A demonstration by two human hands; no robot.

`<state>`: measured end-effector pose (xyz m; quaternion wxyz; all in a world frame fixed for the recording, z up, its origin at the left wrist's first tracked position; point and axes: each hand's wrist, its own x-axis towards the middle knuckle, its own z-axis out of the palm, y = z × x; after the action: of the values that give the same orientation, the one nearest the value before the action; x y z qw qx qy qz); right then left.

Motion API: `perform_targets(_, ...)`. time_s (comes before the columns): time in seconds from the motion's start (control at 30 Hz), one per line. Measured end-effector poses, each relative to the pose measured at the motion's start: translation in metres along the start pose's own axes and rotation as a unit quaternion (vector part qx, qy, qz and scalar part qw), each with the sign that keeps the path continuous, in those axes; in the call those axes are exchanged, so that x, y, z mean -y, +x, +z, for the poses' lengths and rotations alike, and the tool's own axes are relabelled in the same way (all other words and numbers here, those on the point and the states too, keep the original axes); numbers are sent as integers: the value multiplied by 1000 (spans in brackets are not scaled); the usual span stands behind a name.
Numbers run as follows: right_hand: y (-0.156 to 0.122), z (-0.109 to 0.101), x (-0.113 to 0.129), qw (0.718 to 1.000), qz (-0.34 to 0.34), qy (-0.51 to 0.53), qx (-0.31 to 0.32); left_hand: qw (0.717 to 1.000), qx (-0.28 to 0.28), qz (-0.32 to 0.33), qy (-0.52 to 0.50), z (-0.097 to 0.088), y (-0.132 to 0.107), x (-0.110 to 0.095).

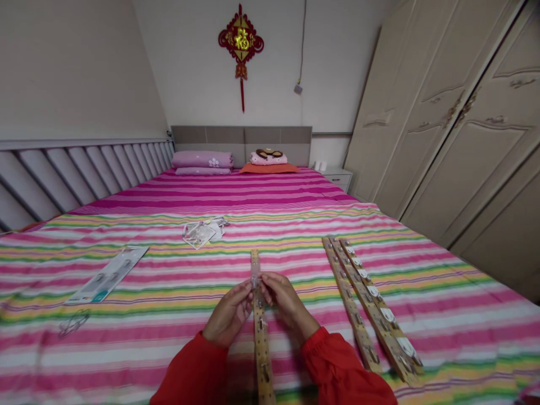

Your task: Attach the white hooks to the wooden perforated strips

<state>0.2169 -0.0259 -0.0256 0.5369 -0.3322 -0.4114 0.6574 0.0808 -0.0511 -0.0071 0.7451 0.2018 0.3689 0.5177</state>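
Near-centre on the bed (pixel 426 275), a clear clip (pixel 255 277) is pinched by left hand (pixel 230 316) and right hand (pixel 284 301), brought together over the wooden strip (pixel 262 351); a couple of clips seem fitted, its far holes bare; right, more strips (pixel 367 304) look filled; far left, torn wrappers (pixel 202 232) are scattered.

Both hands are close to the near edge of the bed (pixel 169 298), about in the middle. The left hand (pixel 230 318) and the right hand (pixel 287 304) pinch a small clear piece (pixel 255 278) with their fingertips. They hold it just over a long wooden strip (pixel 261 343) full of holes. The strip lies on the striped sheet and points away from the near edge. Little metal hooks (pixel 262 324) sit on it. More wooden strips (pixel 367 306) lie side by side toward the right edge. A flat white card pack (pixel 107 275) lies toward the left edge. Some clear bags (pixel 202 232) lie farther up the bed. Pink pillows (pixel 202 162) sit at the far edge.
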Motion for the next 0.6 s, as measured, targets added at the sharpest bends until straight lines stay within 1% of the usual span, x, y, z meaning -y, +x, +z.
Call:
perform_targets(0.07,1,1,-1,1000,-1,-9,-10,997,12,-53,-54,0,0,0)
perform_targets(0.17,0,3,1,1000,0,-12,1,982,30,-136,-129,1,0,1)
perform_targets(0.23,-1,4,4,1000,-2,1,7,973,37,-166,-158,0,0,2)
perform_targets(0.37,-3,6,8,1000,-3,26,10,967,33,-183,-175,1,1,2)
perform_targets(0.47,-3,6,9,1000,-5,18,8,968,27,-178,-173,1,1,4)
perform_targets(0.53,-1,5,7,1000,-4,12,3,973,19,-169,-154,1,2,5)
perform_targets(0.6,1,3,5,1000,-4,10,-7,983,6,-153,-100,1,3,7)
